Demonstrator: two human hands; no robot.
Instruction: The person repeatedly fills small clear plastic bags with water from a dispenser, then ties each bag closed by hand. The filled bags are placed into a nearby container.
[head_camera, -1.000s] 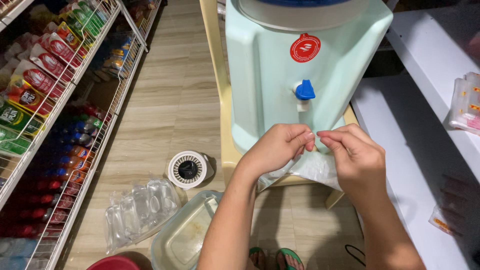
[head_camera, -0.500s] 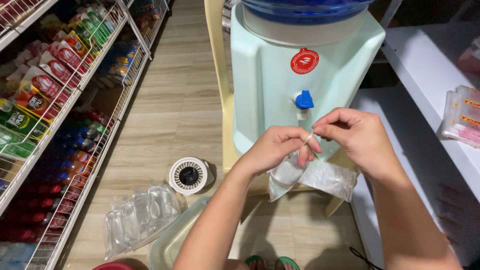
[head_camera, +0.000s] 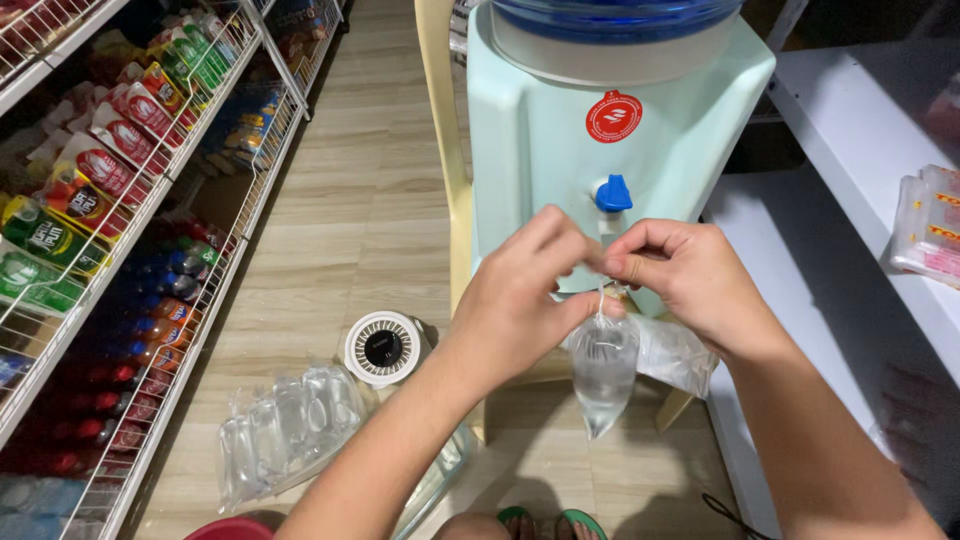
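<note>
While racks (head_camera: 110, 190) of bottles stand at the left, a pile of water bags (head_camera: 285, 425) lies on the floor beside a round fan (head_camera: 383, 347). Next, the left hand (head_camera: 520, 300) and right hand (head_camera: 680, 280) meet, both pinching the top of a bag (head_camera: 603, 370) full of water. It hangs below them, in front of the pale dispenser (head_camera: 540, 150) and its blue tap (head_camera: 612, 192).
</note>
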